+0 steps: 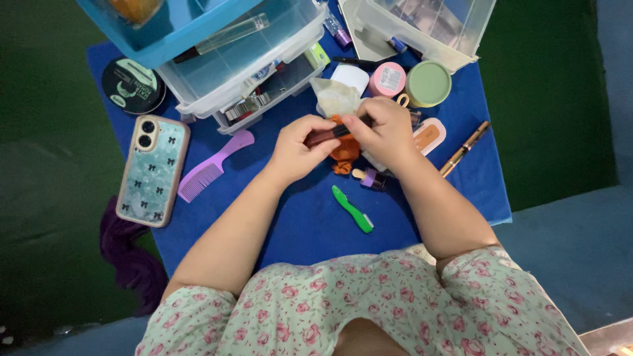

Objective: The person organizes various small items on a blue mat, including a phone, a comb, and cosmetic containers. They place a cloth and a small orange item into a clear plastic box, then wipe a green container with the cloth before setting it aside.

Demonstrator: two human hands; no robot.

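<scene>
My left hand (298,148) and my right hand (384,128) meet over the blue table (310,224) and together grip a slim dark-red tube with a black cap (328,135). The left hand holds the red body, the right hand's fingers close on the black end. Just under the hands lies an orange scrunchie (345,153). A small purple bottle (370,177) sits below my right wrist, and a green razor-like tool (352,209) lies nearer me.
A clear drawer unit (244,66) and a clear box (422,26) stand at the far edge. A phone in a bow-patterned case (153,170), purple comb (212,166), black round tin (133,84), pink jar (387,79), green jar (428,84) and gold pen (465,149) lie around.
</scene>
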